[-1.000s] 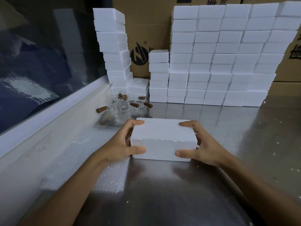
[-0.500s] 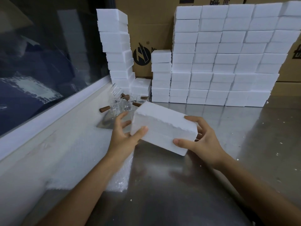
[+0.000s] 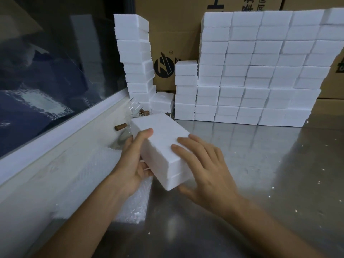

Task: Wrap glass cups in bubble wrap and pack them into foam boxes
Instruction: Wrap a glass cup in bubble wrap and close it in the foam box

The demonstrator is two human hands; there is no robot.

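A closed white foam box is held tilted above the steel table, its long axis pointing away from me. My left hand grips its left side, thumb on top and fingers underneath. My right hand lies on its right side with fingers spread over the top and thumb at the near end. Behind the box stand several glass cups with brown wooden handles, mostly hidden by it. A sheet of bubble wrap lies on the table under my left forearm.
A tall leaning stack of foam boxes stands at the back left, a wide wall of stacked foam boxes at the back. Cardboard cartons stand behind them. A window ledge runs along the left. Steel table at right carries foam crumbs.
The foam box was lifted off the table and turned from crosswise to pointing away from me. My left hand shifted under its left side; my right hand moved onto its top.
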